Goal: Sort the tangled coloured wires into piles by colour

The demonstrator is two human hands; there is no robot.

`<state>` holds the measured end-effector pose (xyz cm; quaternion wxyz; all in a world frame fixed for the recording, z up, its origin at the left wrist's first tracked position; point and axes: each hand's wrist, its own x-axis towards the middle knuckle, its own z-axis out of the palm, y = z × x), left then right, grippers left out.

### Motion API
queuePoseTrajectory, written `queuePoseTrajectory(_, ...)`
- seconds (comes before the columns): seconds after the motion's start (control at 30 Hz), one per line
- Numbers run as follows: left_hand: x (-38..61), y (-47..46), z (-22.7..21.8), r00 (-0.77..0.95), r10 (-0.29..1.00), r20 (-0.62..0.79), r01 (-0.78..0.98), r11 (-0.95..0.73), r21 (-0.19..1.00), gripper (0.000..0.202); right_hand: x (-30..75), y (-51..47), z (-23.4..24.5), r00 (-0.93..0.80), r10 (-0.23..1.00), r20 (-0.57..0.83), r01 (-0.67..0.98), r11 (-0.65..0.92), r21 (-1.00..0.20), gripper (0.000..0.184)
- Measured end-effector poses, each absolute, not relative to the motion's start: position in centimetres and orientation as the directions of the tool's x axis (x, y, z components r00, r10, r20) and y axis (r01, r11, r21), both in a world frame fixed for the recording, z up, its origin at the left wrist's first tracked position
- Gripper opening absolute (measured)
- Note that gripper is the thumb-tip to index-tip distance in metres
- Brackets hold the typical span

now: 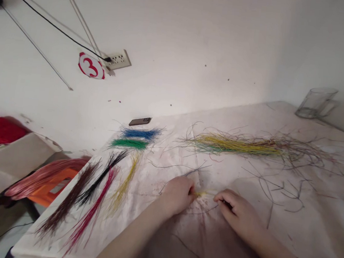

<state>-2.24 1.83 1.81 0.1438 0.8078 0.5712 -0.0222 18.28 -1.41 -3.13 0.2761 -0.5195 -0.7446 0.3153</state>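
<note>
My left hand [177,195] pinches a thin tuft of yellow fibres [205,194] at the middle of the stained white cloth [310,235]. The tuft runs towards my right hand [236,214], whose curled fingers close on a small dark fibre, too small to see well. Loose dark strands lie around both hands. To their left lie a yellow bundle [124,181], a crimson bundle [90,214], a brown bundle [69,196] and a black bundle [103,175]. A long yellow-green pile [234,145] stretches beyond my hands.
Blue [141,133] and green [129,143] bundles and a phone [140,121] lie by the white wall. A glass jug [316,103] stands far right. At the left are a cardboard box [7,166], an orange stool [53,186] and pink strands [44,177].
</note>
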Motion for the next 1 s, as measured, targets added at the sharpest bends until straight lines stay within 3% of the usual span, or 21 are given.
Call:
queuePoseTrajectory(0.17, -1.9, 1.2, 1.4, 0.325, 0.924, -0.201, 0.943, -0.301, 0.142, 0.018, 18.3, -1.4, -3.2, -0.309, 0.948, 0.079, 0.593, 0.257, -0.763, 0.021)
queuePoseTrajectory(0.33, -2.7, 1.6, 1.1, 0.393, 0.903, -0.175, 0.913, -0.359, 0.196, 0.018, 18.3, -1.4, -3.1, -0.302, 0.95, 0.074, 0.587, 0.247, -0.771, 0.021)
queuePoseTrajectory(0.57, -3.9, 2.3, 1.9, 0.327, 0.939, -0.109, 0.853, -0.244, 0.462, 0.021, 18.2, -1.4, -3.0, -0.305, 0.948, 0.089, 0.585, 0.26, -0.768, 0.021)
queuePoseTrajectory(0.73, -4.8, 3.4, 2.6, 0.196, 0.98, 0.035, 0.738, -0.171, 0.652, 0.023, 18.2, -1.4, -3.2, -0.316, 0.945, 0.086, 0.595, 0.268, -0.757, 0.022)
queuePoseTrajectory(0.8, -5.3, 3.7, 3.5, 0.083, 0.996, 0.043, 0.624, -0.085, 0.777, 0.026, 18.3, -1.3, -3.3, -0.322, 0.942, 0.089, 0.599, 0.276, -0.752, 0.022)
queuePoseTrajectory(0.9, -6.9, 4.0, 5.7, -0.038, 0.999, -0.017, 0.278, 0.027, 0.96, 0.036, 18.3, -1.3, -3.5, -0.326, 0.941, 0.095, 0.602, 0.284, -0.747, 0.022)
queuePoseTrajectory(1.0, -10.2, 4.0, 8.0, -0.113, 0.993, -0.017, 0.064, 0.024, 0.998, 0.031, 18.3, -1.4, -3.3, -0.325, 0.943, 0.069, 0.609, 0.265, -0.748, 0.022)
